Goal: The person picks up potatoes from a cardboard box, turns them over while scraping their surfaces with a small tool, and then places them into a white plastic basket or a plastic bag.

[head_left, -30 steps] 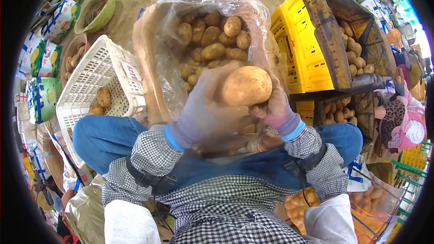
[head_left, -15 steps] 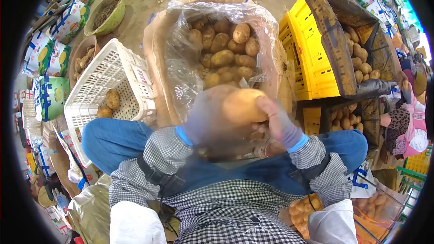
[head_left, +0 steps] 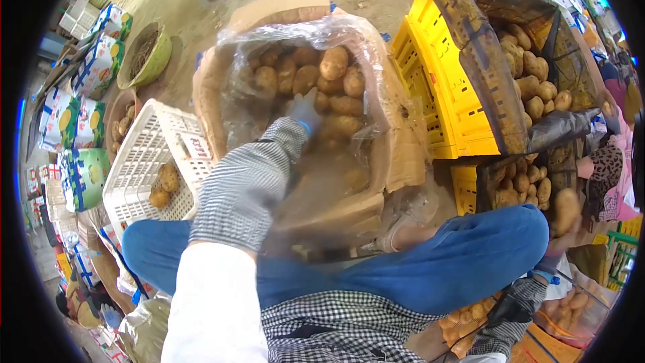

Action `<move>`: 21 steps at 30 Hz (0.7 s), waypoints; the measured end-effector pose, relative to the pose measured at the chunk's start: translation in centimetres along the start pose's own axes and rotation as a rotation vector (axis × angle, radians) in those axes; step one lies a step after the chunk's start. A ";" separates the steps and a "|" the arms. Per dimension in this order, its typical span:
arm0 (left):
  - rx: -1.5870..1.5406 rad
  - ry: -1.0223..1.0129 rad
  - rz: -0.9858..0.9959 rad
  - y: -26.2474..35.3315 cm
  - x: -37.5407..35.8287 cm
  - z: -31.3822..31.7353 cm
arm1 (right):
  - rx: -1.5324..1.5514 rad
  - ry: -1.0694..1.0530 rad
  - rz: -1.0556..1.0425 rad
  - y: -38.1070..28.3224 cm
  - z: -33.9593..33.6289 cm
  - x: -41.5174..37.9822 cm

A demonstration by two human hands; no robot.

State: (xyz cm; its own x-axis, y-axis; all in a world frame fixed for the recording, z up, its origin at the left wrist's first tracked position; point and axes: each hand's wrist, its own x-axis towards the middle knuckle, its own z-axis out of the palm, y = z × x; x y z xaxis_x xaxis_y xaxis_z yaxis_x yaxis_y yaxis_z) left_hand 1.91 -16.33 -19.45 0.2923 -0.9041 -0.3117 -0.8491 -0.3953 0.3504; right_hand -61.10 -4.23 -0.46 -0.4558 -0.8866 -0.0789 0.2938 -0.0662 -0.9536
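Note:
My left hand (head_left: 306,110), in a grey glove, reaches into a cardboard box (head_left: 398,97) lined with clear plastic. Its fingers are stretched out against the potatoes (head_left: 306,79) lying inside, with a brownish potato right at the fingertips. Far to the right, my right hand (head_left: 555,259) is smeared by motion beyond my right knee. A blurred potato (head_left: 568,212) shows just above that hand, close beside the lower lined crate (head_left: 465,188); I cannot tell whether the fingers hold it.
On the left stands a white plastic basket (head_left: 136,154) with two potatoes (head_left: 168,178). A yellow crate (head_left: 440,74) with a dark liner and potatoes is at the right. Behind the basket is a green tub (head_left: 158,60). Netted potatoes (head_left: 463,323) lie by my right hip.
My hands, together on a large potato before, have parted. The left has moved forward into the box; the right has swung far right, with a potato near it. The view has shifted.

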 end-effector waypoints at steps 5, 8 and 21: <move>-0.146 -0.134 0.001 -1.9 2.7 0.4 | -0.572 -0.080 0.002 3.6 -13.8 1.8; -1.069 -0.440 -0.006 -2.5 1.5 -1.3 | -0.775 0.106 -0.004 1.0 -13.0 2.7; -2.018 -0.936 0.109 1.8 -19.7 -13.8 | -0.647 -1.114 -0.297 3.3 34.4 -11.4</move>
State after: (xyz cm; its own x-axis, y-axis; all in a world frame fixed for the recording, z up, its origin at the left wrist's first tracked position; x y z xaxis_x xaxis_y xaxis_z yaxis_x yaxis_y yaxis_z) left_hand 0.66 -1.45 -0.44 -0.4606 -0.8587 -0.2247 0.7747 -0.5125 0.3703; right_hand -26.05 -10.06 7.26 0.5890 -0.7961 0.1393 -0.2895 -0.3687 -0.8833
